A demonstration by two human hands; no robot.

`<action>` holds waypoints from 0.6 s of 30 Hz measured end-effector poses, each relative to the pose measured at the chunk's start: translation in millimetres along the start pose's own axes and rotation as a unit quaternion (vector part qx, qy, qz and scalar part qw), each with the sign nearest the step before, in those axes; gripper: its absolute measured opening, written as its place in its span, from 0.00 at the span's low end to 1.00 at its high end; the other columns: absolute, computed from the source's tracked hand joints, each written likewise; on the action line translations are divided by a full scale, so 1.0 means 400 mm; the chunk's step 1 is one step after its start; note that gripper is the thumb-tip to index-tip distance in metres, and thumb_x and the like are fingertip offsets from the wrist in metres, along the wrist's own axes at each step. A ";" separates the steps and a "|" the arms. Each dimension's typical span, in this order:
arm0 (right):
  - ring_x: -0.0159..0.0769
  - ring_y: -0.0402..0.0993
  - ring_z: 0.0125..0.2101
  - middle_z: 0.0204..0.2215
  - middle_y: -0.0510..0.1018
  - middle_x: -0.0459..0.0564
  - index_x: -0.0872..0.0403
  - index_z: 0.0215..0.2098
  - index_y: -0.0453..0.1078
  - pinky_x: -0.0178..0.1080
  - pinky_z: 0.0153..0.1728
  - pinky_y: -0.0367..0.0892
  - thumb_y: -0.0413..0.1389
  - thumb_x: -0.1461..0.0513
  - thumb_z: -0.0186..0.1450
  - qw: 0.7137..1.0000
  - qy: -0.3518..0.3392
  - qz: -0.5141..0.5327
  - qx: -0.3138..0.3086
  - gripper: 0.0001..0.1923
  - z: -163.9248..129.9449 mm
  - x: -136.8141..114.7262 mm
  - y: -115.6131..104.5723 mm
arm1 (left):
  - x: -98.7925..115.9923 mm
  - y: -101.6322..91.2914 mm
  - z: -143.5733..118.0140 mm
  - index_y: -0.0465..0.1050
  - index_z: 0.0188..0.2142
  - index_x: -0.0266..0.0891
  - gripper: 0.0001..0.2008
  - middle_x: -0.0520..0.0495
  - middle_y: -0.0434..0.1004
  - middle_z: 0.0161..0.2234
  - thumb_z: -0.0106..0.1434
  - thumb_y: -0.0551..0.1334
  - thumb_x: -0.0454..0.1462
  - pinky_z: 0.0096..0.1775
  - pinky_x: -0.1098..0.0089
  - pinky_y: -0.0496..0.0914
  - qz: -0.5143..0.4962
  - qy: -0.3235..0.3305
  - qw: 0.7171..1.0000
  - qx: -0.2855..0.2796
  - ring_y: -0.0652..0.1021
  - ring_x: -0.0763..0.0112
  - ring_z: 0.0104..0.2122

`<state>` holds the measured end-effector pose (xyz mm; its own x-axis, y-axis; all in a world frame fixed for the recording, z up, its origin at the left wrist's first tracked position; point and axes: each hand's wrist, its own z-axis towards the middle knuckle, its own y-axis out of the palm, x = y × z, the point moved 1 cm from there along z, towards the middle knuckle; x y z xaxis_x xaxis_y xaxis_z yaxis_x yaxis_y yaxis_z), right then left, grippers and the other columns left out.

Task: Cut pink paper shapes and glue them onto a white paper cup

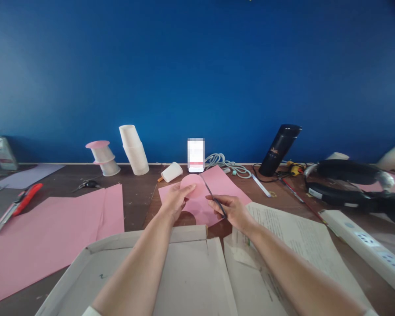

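My left hand [177,199] pinches a round piece of pink paper [195,181] between thumb and fingers. In my right hand [228,210] is a pair of dark scissors [217,202], fingers closed round the handles. The blades point up and away from me, their tips at the right edge of the round piece. Under both hands lies a larger pink sheet [230,186] on the brown table, its near edge cut in a curve. A phone [195,154] with a lit screen stands against the blue wall beyond the round piece.
Stacked paper cups [134,151], a tipped cup [171,172] and a pink-topped cup piece [102,157] stand along the wall. Pink sheets [52,228] and a red utility knife [19,206] lie left. On the right are a black flask [279,149] and a power strip [365,245].
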<state>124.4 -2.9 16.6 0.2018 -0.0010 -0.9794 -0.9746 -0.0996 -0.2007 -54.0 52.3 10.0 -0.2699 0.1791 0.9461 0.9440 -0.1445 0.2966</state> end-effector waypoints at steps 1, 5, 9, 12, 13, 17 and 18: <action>0.28 0.62 0.20 0.19 0.68 0.44 0.58 0.44 0.74 0.34 0.23 0.55 0.59 0.49 0.56 1.000 -0.001 0.000 0.000 0.25 0.000 -0.001 0.000 | 0.001 0.001 0.000 0.74 0.41 0.38 0.23 0.43 0.77 0.35 0.46 0.69 0.45 0.30 0.72 0.65 -0.002 0.001 1.000 0.002 0.75 0.69 0.31; 0.28 0.61 0.20 0.19 0.68 0.44 0.58 0.43 0.75 0.34 0.23 0.56 0.59 0.50 0.55 1.000 -0.004 0.006 0.001 0.24 -0.002 -0.006 0.003 | 0.001 0.002 -0.001 0.74 0.41 0.39 0.22 0.44 0.77 0.36 0.47 0.69 0.46 0.30 0.72 0.65 -0.003 -0.005 1.000 0.002 0.75 0.69 0.31; 0.28 0.62 0.20 0.19 0.68 0.45 0.59 0.43 0.75 0.34 0.23 0.56 0.59 0.50 0.55 1.000 0.000 0.011 -0.001 0.24 -0.003 -0.009 0.005 | 0.000 0.001 0.001 0.74 0.41 0.39 0.22 0.44 0.77 0.35 0.46 0.69 0.45 0.29 0.73 0.65 0.000 -0.007 1.000 0.009 0.75 0.70 0.30; 0.28 0.62 0.20 0.18 0.68 0.44 0.58 0.43 0.75 0.34 0.23 0.56 0.59 0.50 0.56 1.000 -0.004 0.009 -0.001 0.24 -0.003 -0.008 0.005 | -0.001 0.002 0.002 0.74 0.41 0.39 0.23 0.44 0.77 0.36 0.46 0.69 0.46 0.29 0.73 0.65 0.000 -0.006 1.000 0.015 0.75 0.70 0.31; 0.28 0.61 0.19 0.18 0.68 0.44 0.58 0.43 0.75 0.34 0.23 0.56 0.59 0.50 0.56 1.000 -0.006 0.008 -0.001 0.24 -0.003 -0.007 0.005 | -0.001 0.002 0.002 0.74 0.41 0.39 0.23 0.43 0.77 0.36 0.46 0.69 0.46 0.29 0.73 0.65 -0.001 -0.007 1.000 0.016 0.75 0.70 0.30; 0.28 0.62 0.20 0.18 0.68 0.44 0.58 0.43 0.74 0.35 0.23 0.56 0.59 0.50 0.56 1.000 -0.006 0.006 -0.005 0.24 -0.004 -0.007 0.004 | -0.002 0.003 0.002 0.74 0.40 0.39 0.23 0.44 0.77 0.34 0.44 0.70 0.44 0.28 0.73 0.65 -0.008 -0.005 1.000 0.021 0.75 0.71 0.28; 0.28 0.62 0.20 0.19 0.68 0.44 0.58 0.43 0.74 0.35 0.23 0.56 0.59 0.50 0.55 1.000 -0.005 0.007 -0.005 0.24 -0.004 -0.008 0.005 | -0.003 0.003 0.002 0.74 0.40 0.39 0.23 0.44 0.78 0.34 0.44 0.70 0.44 0.27 0.73 0.64 -0.009 -0.002 1.000 0.021 0.75 0.71 0.28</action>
<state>122.2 -4.6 19.2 0.1878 0.0071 -0.9822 -0.9761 -0.1101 -0.1874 -52.5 52.7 9.1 -0.2870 0.1853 0.9398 0.9461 -0.0993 0.3084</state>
